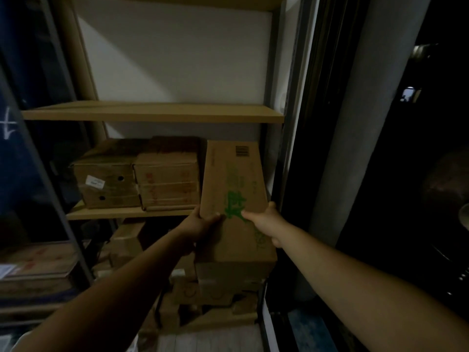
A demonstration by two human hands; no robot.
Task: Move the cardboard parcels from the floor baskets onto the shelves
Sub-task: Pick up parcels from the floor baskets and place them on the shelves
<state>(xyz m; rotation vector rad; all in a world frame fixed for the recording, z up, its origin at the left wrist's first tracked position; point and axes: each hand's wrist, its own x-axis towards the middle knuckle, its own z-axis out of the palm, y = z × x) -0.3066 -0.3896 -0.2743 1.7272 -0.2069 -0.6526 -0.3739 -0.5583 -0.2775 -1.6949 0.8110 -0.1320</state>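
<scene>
left hand (pixel 200 223): grips near-left edge of long parcel (pixel 232 189)
right hand (pixel 266 222): holds near-right edge, thumb on top
parcel: far end on middle shelf (pixel 127 213), near end overhangs, tilted
risk: tips off before fully in; jams on neighbour box (pixel 167 179) or right upright (pixel 276 174)
below: loose boxes (pixel 223 280)

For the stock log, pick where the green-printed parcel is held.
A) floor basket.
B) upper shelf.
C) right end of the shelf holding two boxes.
C: the left hand and right hand hold the parcel at the right end of that shelf, beside the red-printed box.
</scene>
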